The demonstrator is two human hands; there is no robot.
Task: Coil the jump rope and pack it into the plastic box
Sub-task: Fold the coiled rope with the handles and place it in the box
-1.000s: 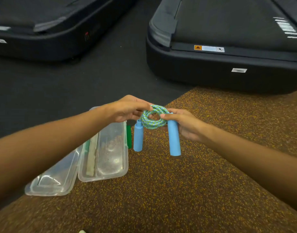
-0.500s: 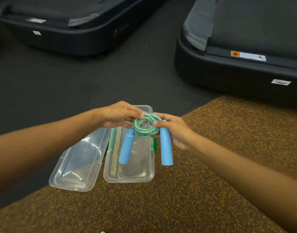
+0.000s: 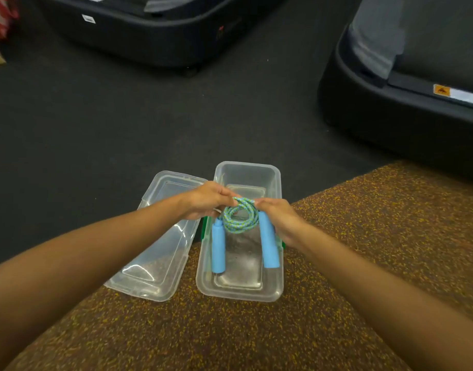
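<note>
Already coiled: green-and-blue braided jump rope with two blue foam handles (image 3: 240, 219), pinched at the top between left hand (image 3: 207, 200) and right hand (image 3: 279, 219), held over the open clear plastic box (image 3: 276, 286) beneath both. Left: lowering in, then closing with clear lid (image 3: 149, 263), below the left wrist.

One jump rope (image 3: 240, 220) is present, its cord wound into one coil, with two blue handles: one on the left (image 3: 218, 249), one on the right (image 3: 268, 243). One clear plastic box (image 3: 273, 285) and one clear lid (image 3: 152, 274) are counted. Two hands: left hand (image 3: 206, 200), right hand (image 3: 279, 219). Two dark treadmill bases: one far left (image 3: 155, 36), one at right (image 3: 390, 113). Two floor surfaces: dark carpet (image 3: 96, 124) and speckled brown mat (image 3: 363, 250).
</note>
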